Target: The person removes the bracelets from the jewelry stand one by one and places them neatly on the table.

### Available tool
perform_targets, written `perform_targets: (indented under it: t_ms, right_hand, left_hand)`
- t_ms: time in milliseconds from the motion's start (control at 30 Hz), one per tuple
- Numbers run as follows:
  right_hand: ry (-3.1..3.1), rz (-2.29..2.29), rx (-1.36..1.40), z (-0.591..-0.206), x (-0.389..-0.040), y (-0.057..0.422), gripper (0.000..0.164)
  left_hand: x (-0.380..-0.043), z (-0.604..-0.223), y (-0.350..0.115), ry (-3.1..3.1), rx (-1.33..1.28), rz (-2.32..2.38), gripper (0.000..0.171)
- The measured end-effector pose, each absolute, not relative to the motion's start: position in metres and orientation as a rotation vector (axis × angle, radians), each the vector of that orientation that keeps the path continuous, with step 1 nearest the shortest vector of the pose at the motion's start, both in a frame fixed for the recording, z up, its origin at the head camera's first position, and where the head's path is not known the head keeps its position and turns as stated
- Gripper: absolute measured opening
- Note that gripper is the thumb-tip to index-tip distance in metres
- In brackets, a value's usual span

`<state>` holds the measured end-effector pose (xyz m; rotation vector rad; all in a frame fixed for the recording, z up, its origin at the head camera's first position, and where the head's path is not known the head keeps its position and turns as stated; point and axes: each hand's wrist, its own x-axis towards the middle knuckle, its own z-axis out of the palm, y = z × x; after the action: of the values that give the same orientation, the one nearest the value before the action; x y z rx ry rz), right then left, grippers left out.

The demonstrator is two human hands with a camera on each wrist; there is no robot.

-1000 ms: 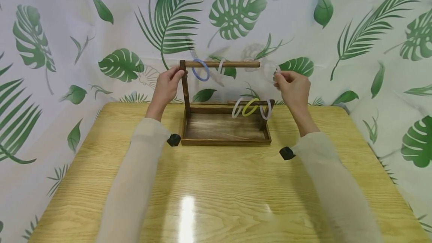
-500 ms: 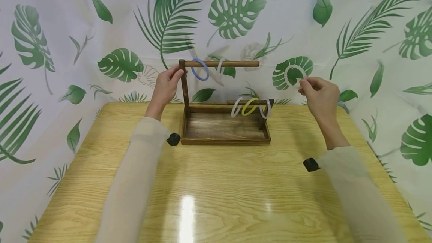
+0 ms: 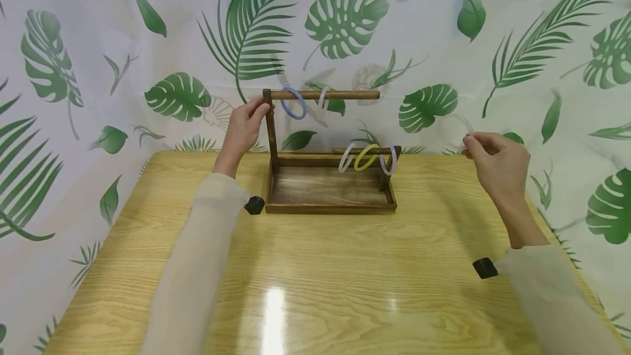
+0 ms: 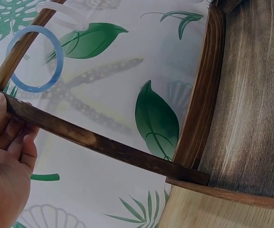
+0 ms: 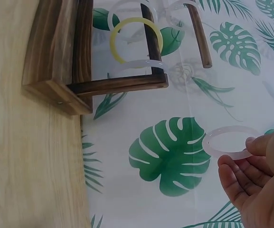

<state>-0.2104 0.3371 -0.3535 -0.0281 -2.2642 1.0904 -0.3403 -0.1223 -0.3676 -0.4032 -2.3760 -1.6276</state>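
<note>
A dark wooden bangle stand (image 3: pixel 330 208) with a tray base stands at the back of the table. My left hand (image 3: pixel 244 127) grips the top of its tall left post, thumb in front, as the left wrist view also shows. On the upper bar hang a blue bangle (image 3: pixel 293 116) and a whitish bangle (image 3: pixel 322 97). The short lower bar carries a white bangle (image 3: pixel 345 159), a yellow bangle (image 3: pixel 366 158) and a pale lilac bangle (image 3: pixel 389 162). Right of the stand, my right hand (image 3: pixel 500 166) pinches a translucent pale bangle (image 5: pixel 231 128) by its edge, held in the air.
The light wood table (image 3: pixel 335 278) extends in front of the stand. Behind it hangs a white cloth (image 3: pixel 187 26) printed with green leaves. The upper bar's right end (image 3: pixel 377 95) is free of any post.
My right hand has moved right and down, away from the upper bar's free end, carrying the pale bangle with it. The left hand and the stand have stayed in place.
</note>
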Motion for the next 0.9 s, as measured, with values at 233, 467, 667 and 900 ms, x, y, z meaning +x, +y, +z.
perform_targets:
  t_ms: [233,467,667,900]
  right_hand:
    - [-2.277,1.061,-0.064,-0.359,-0.19,0.35,0.026]
    - [-2.3,1.058,-0.105,-0.367,-0.173,0.361,0.026]
    - [-2.314,1.027,-0.101,-0.372,-0.164,0.368,0.024]
    - [-2.338,0.993,-0.101,-0.374,-0.153,0.368,0.024]
  left_hand:
    - [-0.34,-0.369,-0.121,-2.359,-0.425,-1.657,0.04]
    - [-0.339,-0.372,-0.122,-2.37,-0.407,-1.689,0.04]
    - [-0.342,-0.372,-0.123,-2.364,-0.402,-1.684,0.04]
    - [-0.341,-0.369,-0.123,-2.343,-0.417,-1.73,0.04]
